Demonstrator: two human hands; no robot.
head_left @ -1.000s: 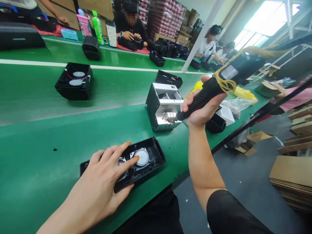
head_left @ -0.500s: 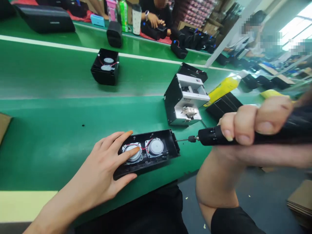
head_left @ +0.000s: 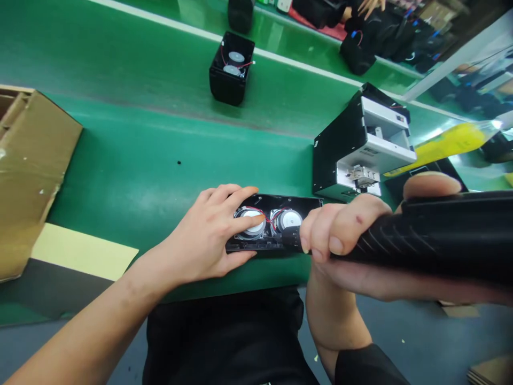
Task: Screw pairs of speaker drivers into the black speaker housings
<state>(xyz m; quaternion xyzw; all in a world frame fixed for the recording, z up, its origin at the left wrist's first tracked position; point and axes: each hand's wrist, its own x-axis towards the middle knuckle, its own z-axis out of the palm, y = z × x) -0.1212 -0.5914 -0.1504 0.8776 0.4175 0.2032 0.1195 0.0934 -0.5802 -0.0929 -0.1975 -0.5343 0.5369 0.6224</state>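
A black speaker housing [head_left: 264,245] lies on the green bench with its inside facing up. Two round speaker drivers with silver-grey backs and red wires sit in it: the left driver [head_left: 249,227] and the right driver [head_left: 292,218]. My left hand [head_left: 218,230] grips the housing's left end, thumb on the near side and fingers over the far side, one finger lying on the left driver. Closed around a black electric screwdriver [head_left: 425,230], my right hand [head_left: 340,230] is over the housing's right end. The screwdriver's nose covers part of the right driver; its tip is hidden.
A silver-and-black screw feeder [head_left: 356,149] stands right behind the housing, with a yellow bottle [head_left: 449,147] beyond. Another open speaker housing [head_left: 230,75] sits farther back. At left are a cardboard box [head_left: 40,171] and a yellow sheet [head_left: 84,251]. A person's hand [head_left: 372,6] shows across the bench.
My right hand has brought the screwdriver left, from beyond the housing's right end to over its right driver. My left hand keeps its hold. The view has tilted down and turned left.
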